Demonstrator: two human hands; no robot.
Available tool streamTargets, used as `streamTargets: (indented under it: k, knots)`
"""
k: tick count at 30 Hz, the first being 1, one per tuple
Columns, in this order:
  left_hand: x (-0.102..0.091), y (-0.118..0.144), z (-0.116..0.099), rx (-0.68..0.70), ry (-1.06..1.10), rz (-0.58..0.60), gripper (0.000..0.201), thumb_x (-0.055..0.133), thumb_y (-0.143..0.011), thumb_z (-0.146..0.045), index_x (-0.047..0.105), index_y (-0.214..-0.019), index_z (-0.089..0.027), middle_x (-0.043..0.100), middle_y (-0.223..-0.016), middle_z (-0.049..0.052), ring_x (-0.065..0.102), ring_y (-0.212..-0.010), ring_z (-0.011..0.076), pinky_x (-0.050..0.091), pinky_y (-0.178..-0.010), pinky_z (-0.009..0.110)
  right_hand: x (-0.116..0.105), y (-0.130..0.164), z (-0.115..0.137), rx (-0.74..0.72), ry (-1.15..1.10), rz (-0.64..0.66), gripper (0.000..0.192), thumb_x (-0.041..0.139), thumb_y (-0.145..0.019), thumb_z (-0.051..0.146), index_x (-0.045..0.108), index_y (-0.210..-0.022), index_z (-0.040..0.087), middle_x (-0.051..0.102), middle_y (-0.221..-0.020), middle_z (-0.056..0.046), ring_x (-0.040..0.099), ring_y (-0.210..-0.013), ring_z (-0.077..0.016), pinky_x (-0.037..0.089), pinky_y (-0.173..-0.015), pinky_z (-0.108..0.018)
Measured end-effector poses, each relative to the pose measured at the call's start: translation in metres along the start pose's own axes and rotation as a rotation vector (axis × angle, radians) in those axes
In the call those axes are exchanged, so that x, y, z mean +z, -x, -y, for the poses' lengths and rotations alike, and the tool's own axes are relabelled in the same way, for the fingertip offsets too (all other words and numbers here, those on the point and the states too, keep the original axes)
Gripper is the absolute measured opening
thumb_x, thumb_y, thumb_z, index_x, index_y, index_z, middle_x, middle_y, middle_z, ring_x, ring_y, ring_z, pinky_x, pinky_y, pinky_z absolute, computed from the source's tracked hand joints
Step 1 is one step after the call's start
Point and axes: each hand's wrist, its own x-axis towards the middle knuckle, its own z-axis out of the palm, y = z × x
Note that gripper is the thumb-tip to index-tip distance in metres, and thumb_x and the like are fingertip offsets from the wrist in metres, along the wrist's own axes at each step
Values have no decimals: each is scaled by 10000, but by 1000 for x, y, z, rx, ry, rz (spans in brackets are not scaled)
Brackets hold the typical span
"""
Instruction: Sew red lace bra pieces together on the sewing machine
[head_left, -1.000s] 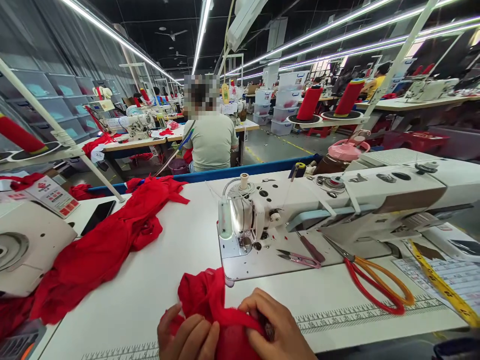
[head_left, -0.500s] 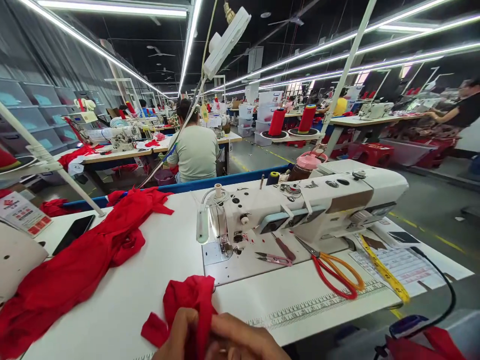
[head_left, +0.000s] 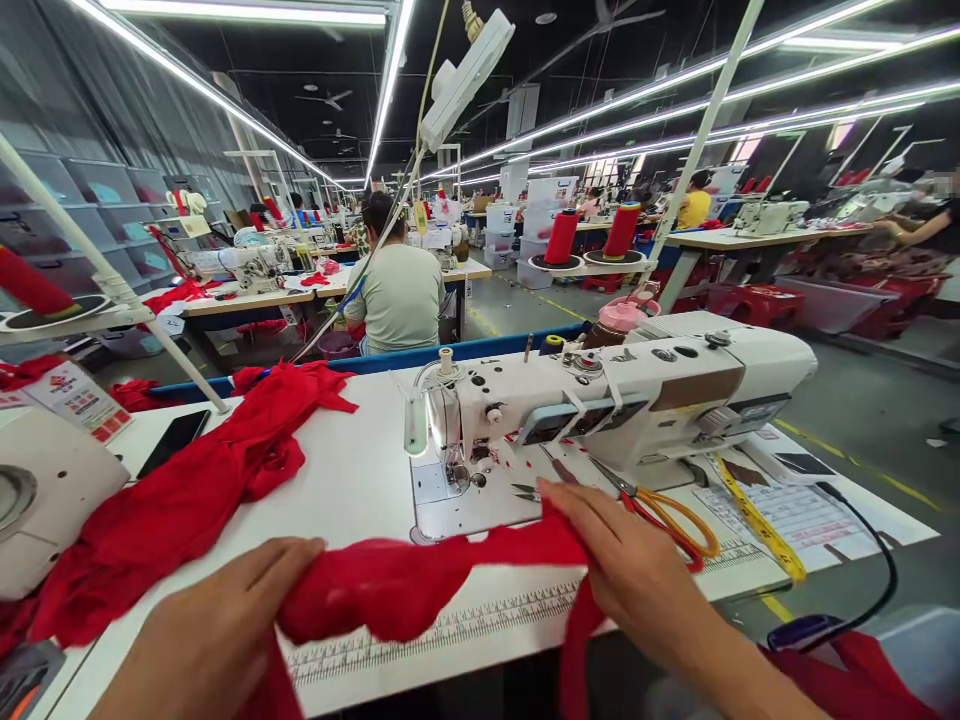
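Note:
A strip of red fabric (head_left: 420, 575) stretches across the front of the white table (head_left: 360, 480) between both my hands. My left hand (head_left: 217, 630) grips its left end near the table's front edge. My right hand (head_left: 630, 565) grips its right end just in front of the white sewing machine (head_left: 622, 400), close to the red-and-orange scissors (head_left: 667, 515). A loose tail of the fabric hangs down below my right hand.
A pile of red cloth (head_left: 187, 490) lies at the left beside a black phone (head_left: 174, 440). Small snips (head_left: 525, 490) and a yellow tape measure (head_left: 757, 520) lie near the machine. A person (head_left: 397, 285) sits with their back to me beyond the table.
My hands have moved apart and pulled the bunched red fabric out into a long strip. The right hand now sits up by the scissors, the left at the front left.

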Motion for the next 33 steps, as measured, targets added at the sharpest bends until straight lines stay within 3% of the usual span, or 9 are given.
streamTargets:
  k: [3,6,9,12,16,19,21,26,33]
  knots:
    - [16,-10,15,68,-277,-188,603,343,-813,22,557,-1344,-165,755,-1156,123,760,-982,291,606,-847,427,-5,-4,-34,-40,265,-27,696,368,-820,-77,463,-1473,142,654,-1275,-176,636,-1138,-309,525,-967,-470]
    - [41,-2,7,203,-310,-218,685,327,-842,48,389,-1509,-96,690,-1314,170,697,-1158,301,317,-1199,549,3,11,-42,-137,254,127,678,402,-860,-44,411,-1518,118,613,-1375,-185,588,-1230,-338,477,-1031,-548]
    - [65,23,-7,238,-218,-155,588,359,-896,-52,442,-1475,-112,708,-1294,147,705,-1140,304,103,-1264,563,13,40,-32,-170,76,363,605,535,-943,151,396,-1532,132,581,-1433,-174,568,-1273,-344,484,-1037,-557]
    - [75,34,-24,289,-80,-139,410,448,-995,-326,591,-1341,-160,703,-1302,131,692,-1159,281,111,-1276,481,21,53,-16,-116,-117,384,493,584,-992,260,481,-1468,187,608,-1394,-146,567,-1272,-298,465,-1074,-519]
    - [81,-1,-63,245,310,-267,263,449,-1044,-218,666,-1186,-171,754,-1112,87,699,-1081,160,491,-1062,245,41,32,2,-95,-403,289,277,443,-1038,127,629,-1238,175,683,-1171,-115,616,-1101,-222,505,-978,-402]
    - [102,-42,-94,338,584,-264,319,395,-1027,-72,649,-1201,-155,746,-1098,85,696,-1060,166,533,-1052,320,66,12,7,-149,-495,379,238,465,-1032,124,675,-1132,174,700,-1104,-94,620,-998,-209,527,-875,-358]
    - [123,-58,-105,278,655,-184,324,397,-1039,-98,634,-1248,-170,723,-1189,102,670,-1158,202,532,-1075,410,79,7,2,-137,-488,415,204,516,-1024,149,690,-1130,171,709,-1107,-93,624,-997,-215,527,-880,-365]
    - [158,-48,-98,181,679,-48,395,462,-1038,-182,545,-1421,-238,647,-1369,106,568,-1334,264,512,-1088,500,81,8,-17,-60,-507,493,264,670,-974,228,680,-1236,198,707,-1226,-70,622,-1129,-200,477,-1022,-354]
    - [131,-73,-85,185,599,241,345,623,-963,-185,663,-1285,-299,690,-1259,62,642,-1072,260,559,-840,407,72,-12,-27,-70,-577,720,534,783,-890,309,607,-1381,194,674,-1321,-95,576,-1250,-246,441,-1078,-372]
